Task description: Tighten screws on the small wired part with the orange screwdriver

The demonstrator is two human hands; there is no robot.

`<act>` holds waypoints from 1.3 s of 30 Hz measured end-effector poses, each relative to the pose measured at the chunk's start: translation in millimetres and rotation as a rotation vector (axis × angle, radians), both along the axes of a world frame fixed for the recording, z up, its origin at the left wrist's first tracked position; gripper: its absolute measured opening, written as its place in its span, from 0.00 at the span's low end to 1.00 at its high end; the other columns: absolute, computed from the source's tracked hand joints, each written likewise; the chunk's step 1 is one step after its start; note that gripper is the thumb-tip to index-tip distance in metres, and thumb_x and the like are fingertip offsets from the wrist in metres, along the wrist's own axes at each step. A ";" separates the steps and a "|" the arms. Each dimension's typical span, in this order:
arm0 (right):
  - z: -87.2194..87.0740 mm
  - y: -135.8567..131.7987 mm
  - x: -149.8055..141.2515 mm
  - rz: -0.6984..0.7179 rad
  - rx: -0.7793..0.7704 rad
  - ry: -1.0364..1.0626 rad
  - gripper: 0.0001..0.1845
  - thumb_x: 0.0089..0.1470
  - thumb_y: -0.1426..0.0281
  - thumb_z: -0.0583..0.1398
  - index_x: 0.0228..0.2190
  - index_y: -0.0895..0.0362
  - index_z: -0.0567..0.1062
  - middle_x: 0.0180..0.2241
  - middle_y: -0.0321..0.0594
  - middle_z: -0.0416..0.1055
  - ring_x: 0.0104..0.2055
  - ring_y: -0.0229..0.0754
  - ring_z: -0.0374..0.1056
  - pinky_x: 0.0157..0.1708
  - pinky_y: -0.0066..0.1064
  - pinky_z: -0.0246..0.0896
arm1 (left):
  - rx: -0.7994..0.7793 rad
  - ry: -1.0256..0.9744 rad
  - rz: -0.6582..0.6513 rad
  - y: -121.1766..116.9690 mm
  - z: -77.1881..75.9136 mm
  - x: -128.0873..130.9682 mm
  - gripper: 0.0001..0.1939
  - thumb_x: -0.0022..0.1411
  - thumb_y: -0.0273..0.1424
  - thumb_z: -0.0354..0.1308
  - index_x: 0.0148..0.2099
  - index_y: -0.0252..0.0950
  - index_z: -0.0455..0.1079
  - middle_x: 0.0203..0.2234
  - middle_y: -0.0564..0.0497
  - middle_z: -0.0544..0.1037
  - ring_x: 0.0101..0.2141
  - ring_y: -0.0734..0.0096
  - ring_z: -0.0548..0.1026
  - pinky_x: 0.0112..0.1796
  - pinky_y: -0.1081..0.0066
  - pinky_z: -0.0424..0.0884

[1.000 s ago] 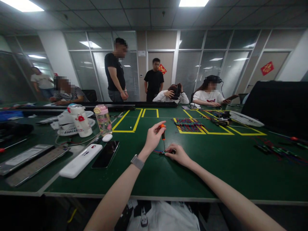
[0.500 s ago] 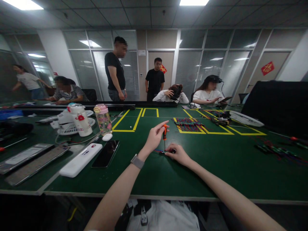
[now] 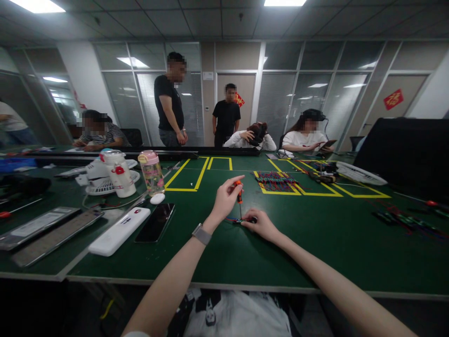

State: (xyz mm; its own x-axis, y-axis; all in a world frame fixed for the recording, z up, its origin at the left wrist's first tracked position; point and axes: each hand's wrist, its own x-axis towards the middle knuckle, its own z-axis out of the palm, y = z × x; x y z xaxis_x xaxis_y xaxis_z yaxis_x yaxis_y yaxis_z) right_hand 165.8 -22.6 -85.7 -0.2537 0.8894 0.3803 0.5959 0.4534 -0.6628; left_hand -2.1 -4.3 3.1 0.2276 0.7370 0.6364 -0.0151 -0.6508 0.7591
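Observation:
My left hand [image 3: 225, 200] is closed around the orange-and-black handle of a screwdriver [image 3: 239, 193], its index finger stretched past the top. The screwdriver stands nearly upright, with its shaft reaching down to a small circuit board [image 3: 237, 221] on the green table. Red and blue wires come off the board's left side. Low on the table, my right hand [image 3: 258, 224] pinches the board's right end between thumb and fingers. A small dark round part shows by those fingers; I cannot tell what it is.
Left of my arms lie a black phone [image 3: 155, 223], a white power bank [image 3: 119, 231] and two bottles, one a pink-lidded bottle [image 3: 151, 172]. Wired boards [image 3: 277, 181] lie ahead within yellow tape; more wired boards [image 3: 407, 220] lie right. Several people are across the table.
The screwdriver's handle has tilted slightly left with my left hand. My right hand keeps its hold on the board. At the far left, a walking person has moved mostly out of view.

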 end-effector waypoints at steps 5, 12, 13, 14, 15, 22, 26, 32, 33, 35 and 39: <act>1.0 -0.8 -0.9 -0.005 -0.001 0.005 0.07 0.49 0.69 0.64 0.30 0.59 0.80 0.31 0.41 0.73 0.33 0.41 0.68 0.35 0.31 0.63 | 0.232 0.152 0.229 -6.7 0.3 -3.3 0.15 0.66 0.32 0.51 0.52 0.40 0.71 0.39 0.48 0.73 0.41 0.69 0.72 0.45 0.69 0.68; 3.5 -3.2 -1.2 0.006 0.014 -0.002 0.06 0.49 0.69 0.64 0.30 0.59 0.80 0.31 0.41 0.73 0.32 0.40 0.68 0.35 0.31 0.62 | 0.077 0.078 0.024 0.6 -6.1 0.7 0.20 0.67 0.29 0.47 0.60 0.40 0.63 0.48 0.46 0.73 0.39 0.71 0.77 0.43 0.70 0.72; 3.6 -3.5 -1.2 0.006 0.018 -0.002 0.06 0.49 0.69 0.64 0.30 0.59 0.80 0.31 0.41 0.73 0.32 0.40 0.68 0.35 0.31 0.62 | 0.073 0.066 0.013 1.4 -6.3 0.7 0.19 0.67 0.29 0.48 0.59 0.40 0.64 0.47 0.46 0.73 0.38 0.72 0.77 0.41 0.71 0.73; 3.6 -3.7 -1.3 0.006 0.020 -0.003 0.05 0.49 0.70 0.64 0.30 0.58 0.80 0.31 0.41 0.73 0.33 0.40 0.68 0.35 0.31 0.62 | 0.085 0.063 0.016 1.5 -6.1 0.4 0.19 0.66 0.30 0.49 0.58 0.40 0.65 0.45 0.47 0.73 0.37 0.72 0.77 0.40 0.71 0.74; 3.6 -3.9 -1.4 0.005 0.021 -0.003 0.05 0.49 0.70 0.64 0.30 0.58 0.80 0.31 0.41 0.73 0.33 0.40 0.68 0.35 0.31 0.62 | 0.111 0.074 0.035 0.9 -5.6 0.0 0.18 0.65 0.30 0.51 0.57 0.40 0.67 0.43 0.48 0.74 0.36 0.72 0.76 0.39 0.72 0.74; 3.2 -3.7 -1.5 0.001 0.015 -0.001 0.05 0.49 0.69 0.65 0.29 0.59 0.80 0.31 0.41 0.73 0.32 0.41 0.68 0.35 0.31 0.62 | 0.231 0.153 0.072 -7.3 -1.2 -0.4 0.18 0.67 0.28 0.48 0.57 0.40 0.66 0.47 0.47 0.73 0.45 0.69 0.72 0.46 0.70 0.69; 2.8 -3.0 -0.9 0.001 0.009 0.000 0.06 0.49 0.69 0.65 0.29 0.59 0.80 0.31 0.42 0.73 0.33 0.41 0.68 0.35 0.31 0.63 | 0.184 0.108 0.032 -4.1 -1.4 0.0 0.18 0.66 0.27 0.49 0.57 0.39 0.66 0.45 0.47 0.74 0.43 0.70 0.74 0.44 0.70 0.70; 3.6 -2.9 -1.1 -0.003 -0.005 -0.003 0.06 0.49 0.70 0.65 0.30 0.59 0.80 0.31 0.42 0.72 0.32 0.41 0.68 0.35 0.31 0.63 | 0.272 0.144 0.266 -7.6 0.9 -1.8 0.11 0.58 0.30 0.61 0.44 0.38 0.74 0.33 0.51 0.70 0.34 0.71 0.71 0.39 0.71 0.69; 3.9 -3.0 -1.2 -0.005 -0.008 -0.005 0.06 0.48 0.70 0.65 0.31 0.59 0.80 0.31 0.42 0.73 0.32 0.41 0.68 0.34 0.31 0.63 | 0.281 0.150 0.276 -9.3 1.5 -1.9 0.10 0.58 0.31 0.61 0.44 0.37 0.74 0.33 0.51 0.70 0.34 0.71 0.71 0.39 0.71 0.69; 4.6 -2.9 -1.6 -0.012 -0.018 -0.009 0.06 0.48 0.71 0.65 0.31 0.59 0.81 0.31 0.42 0.73 0.32 0.41 0.68 0.34 0.31 0.62 | 0.295 0.161 0.254 -11.8 2.3 -1.7 0.11 0.63 0.32 0.56 0.47 0.38 0.73 0.37 0.49 0.71 0.38 0.70 0.72 0.43 0.70 0.68; 5.7 -2.5 -1.9 -0.009 -0.037 -0.028 0.07 0.48 0.71 0.65 0.31 0.60 0.81 0.32 0.42 0.73 0.32 0.40 0.68 0.34 0.31 0.62 | 0.245 0.113 0.107 -8.6 1.9 -0.4 0.16 0.67 0.29 0.48 0.53 0.38 0.69 0.49 0.46 0.73 0.50 0.67 0.71 0.53 0.67 0.64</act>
